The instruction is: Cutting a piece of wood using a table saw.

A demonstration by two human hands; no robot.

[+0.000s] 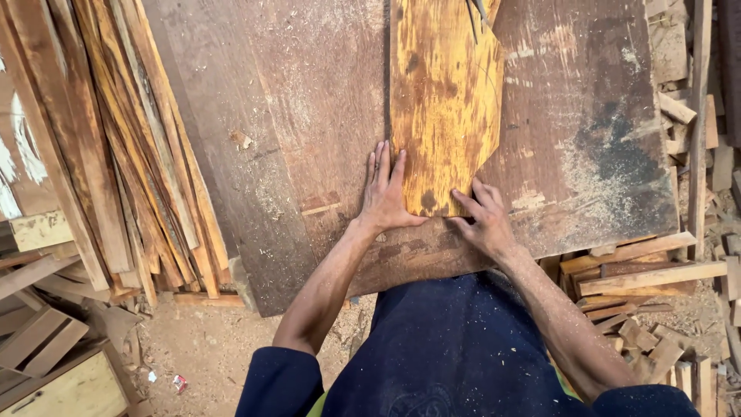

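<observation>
Your left hand (384, 193) lies flat, fingers spread, on the left side of the yellow-stained board's (444, 100) near end; its grip is released, pressing rather than clasping. Your right hand (485, 220) sits at the board's near right corner, fingers curled over the angled cut edge, a loose hold on the wood. The board lies lengthwise on the dark worn surface (309, 116), near the middle of its near edge, running away from you toward the far edge, where a thin dark blade-like shape (477, 14) meets it; what that is, you cannot tell from here.

The risk is in the sawdust (594, 166) spread over the surface: under flat-palm pressure the board could skate or twist sideways. Your right fingertips ride a rough, splintery cut. Behind you, offcuts (641, 270) litter the floor, so a shifted foot could roll.
</observation>
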